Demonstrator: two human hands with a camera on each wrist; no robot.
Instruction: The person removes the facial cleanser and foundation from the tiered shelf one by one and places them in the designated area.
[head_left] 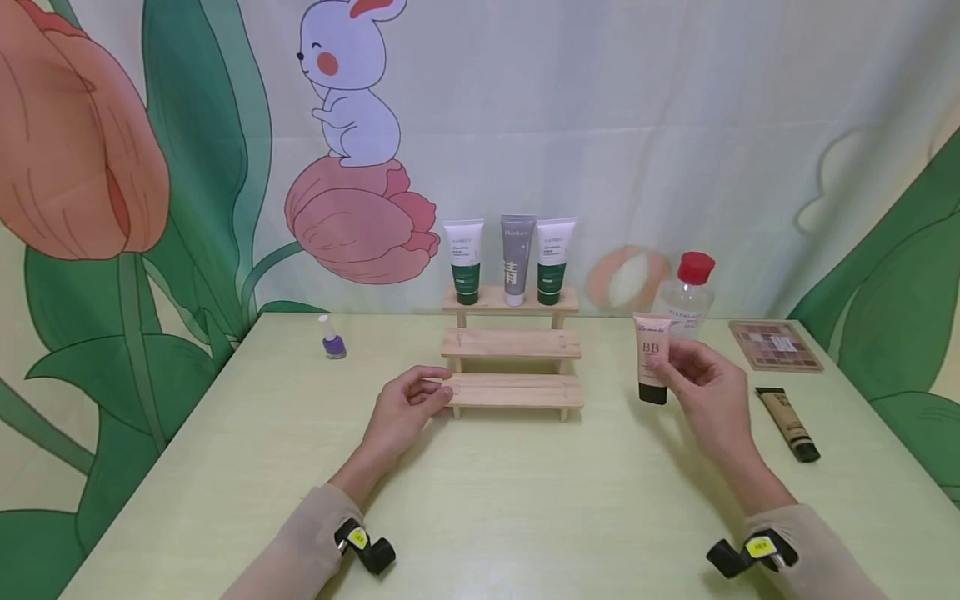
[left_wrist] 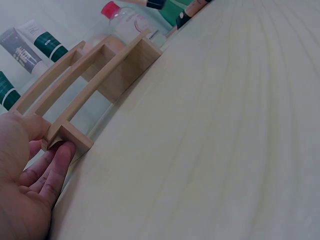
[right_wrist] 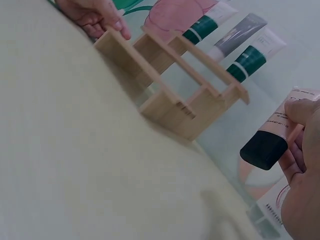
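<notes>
A three-step wooden display stand (head_left: 513,392) stands mid-table. My left hand (head_left: 405,410) grips the left end of its lowest step, thumb and fingers about the edge, as the left wrist view (left_wrist: 30,175) also shows. To the right of the stand, my right hand (head_left: 708,392) pinches a pink BB cream tube (head_left: 651,342) with a black cap, held cap down above the table. On the top step stand two white-and-green tubes, one left (head_left: 465,262) and one right (head_left: 553,260), with a grey tube (head_left: 516,258) between them.
Behind my right hand is a clear bottle (head_left: 684,304) with a red cap. Farther right lie an eyeshadow palette (head_left: 776,345) and a gold tube (head_left: 787,423) with a black cap. A purple nail polish bottle (head_left: 333,340) stands at the left. A printed curtain (head_left: 525,100) hangs behind the table.
</notes>
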